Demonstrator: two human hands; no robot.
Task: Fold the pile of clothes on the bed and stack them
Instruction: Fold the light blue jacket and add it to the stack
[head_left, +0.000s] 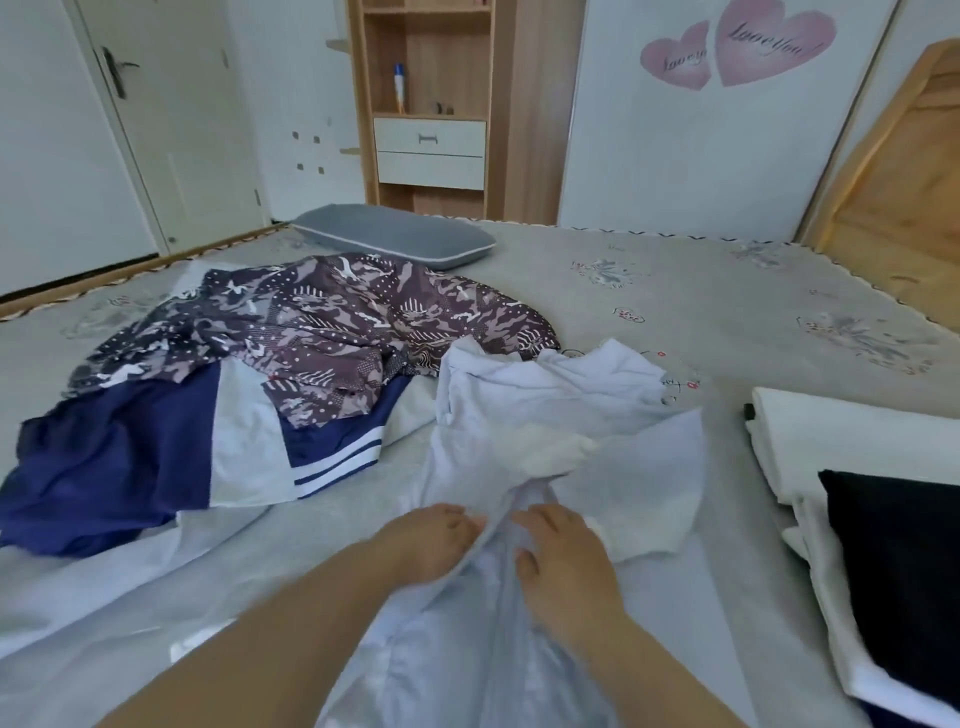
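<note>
While the pale shirt (550, 415) lies rumpled across the near middle of the bed (727, 312), both hands work at its near part. The left hand (426, 540) has its fingers curled into a raised ridge of the cloth, gripping it; the right hand (561, 561) lies just beside it on the same ridge, fingers loosely spread over the fabric with the thumb tucked against it. Whether the right one truly pinches is hard to tell.

To the left, the unfolded pile waits: a patterned garment (332, 322) draped over a navy one (119, 457) with white stripes. At the right edge sits the stack (852, 467) of folded pieces, white with a dark one on top.

The step in hand looks like spreading the shirt flat before folding. It would go best if the bunched ridge between the hands were drawn apart sideways and the far crumpled half pulled straight, so that the seams line up. Thin cloth like this probably creases readily, so smoothing with flat palms before each fold should keep the result neat enough to stack.
</note>
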